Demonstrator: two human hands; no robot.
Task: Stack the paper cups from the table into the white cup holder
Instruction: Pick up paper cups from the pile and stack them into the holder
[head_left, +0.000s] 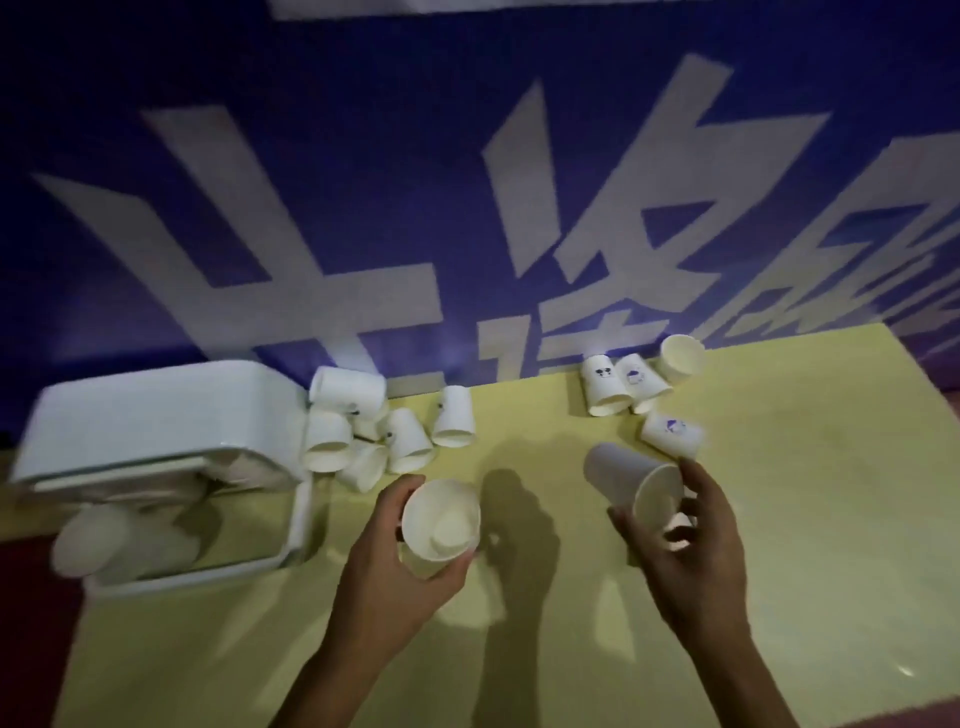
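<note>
Paper, thin and white, fills both your hands. Your left hand (384, 566) wraps fingers and thumb round an upright cup (441, 522), whose mouth opens toward you and whose long axis runs almost straight up at the camera. Your right hand (691, 551) pinches a tilted cup (623, 475) at the rim, thumb on the near side and fingers over the far side. Its base points up and left, its mouth faces down and right into your palm, and its long axis lies slanted across the yellow table (779, 519). The two cups are held apart, both above the table.

The risks, as I judge them: the tilted cup's base points away from the upright cup's mouth, so nesting them calls for a turn of your right wrist; push it in off-axis and the rim may catch and buckle; squeeze hard and either thin wall may crease.

Just beyond your left hand a cluster of loose cups (363, 431) lies on its sides, touching the white cup holder (156, 410) at the table's left end; reach carelessly toward the holder and you could roll them off. Pale cup shapes show inside it, too blurred to count. Beyond your right hand four more cups (636, 387) lie near the far edge, against the blue banner (467, 208).
</note>
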